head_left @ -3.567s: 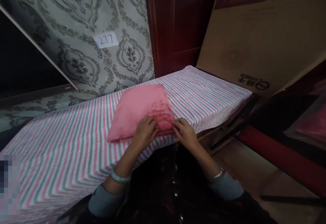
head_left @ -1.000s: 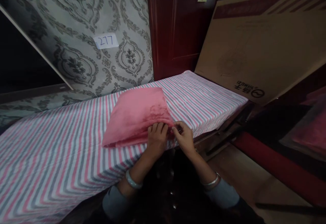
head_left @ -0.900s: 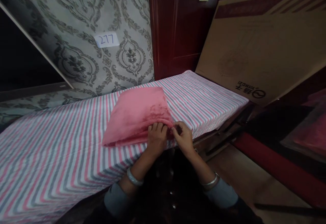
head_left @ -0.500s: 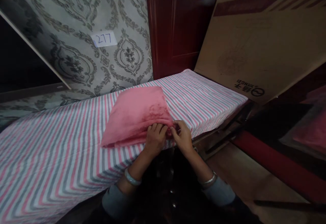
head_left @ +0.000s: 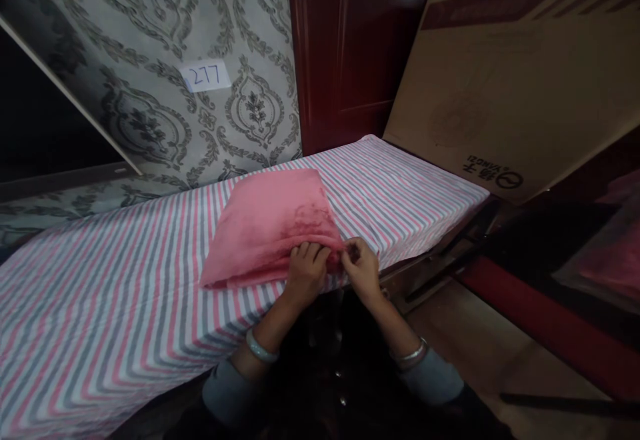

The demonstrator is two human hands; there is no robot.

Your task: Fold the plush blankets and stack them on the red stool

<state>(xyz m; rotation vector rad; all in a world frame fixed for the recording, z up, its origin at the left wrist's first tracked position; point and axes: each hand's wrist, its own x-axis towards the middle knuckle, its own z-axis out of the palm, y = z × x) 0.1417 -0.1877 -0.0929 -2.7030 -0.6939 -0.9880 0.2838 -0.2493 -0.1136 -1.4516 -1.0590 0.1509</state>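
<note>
A pink plush cushion cover [head_left: 267, 210], puffed up like a filled pillow, lies flat on a striped sheet [head_left: 150, 293]. Its near edge is bunched into folds. My left hand [head_left: 307, 270] grips those folds, fingers curled over the edge by the near right corner. Just right of it, my right hand [head_left: 363, 267] pinches the cover's corner between thumb and forefinger. Whether a zipper pull is in that pinch is too small to make out. The hands are close together but apart.
A large cardboard box [head_left: 500, 93] leans at the back right against a dark red door [head_left: 345, 53]. Behind the table is a patterned wall with a paper marked 277 [head_left: 207, 75]. At right, a pink item in clear plastic [head_left: 610, 263] lies beside a red strip [head_left: 540, 327].
My right hand has shifted very slightly right, its pinch now drawn a little off the corner. The left hand stays on the folds, and the cushion cover lies as before.
</note>
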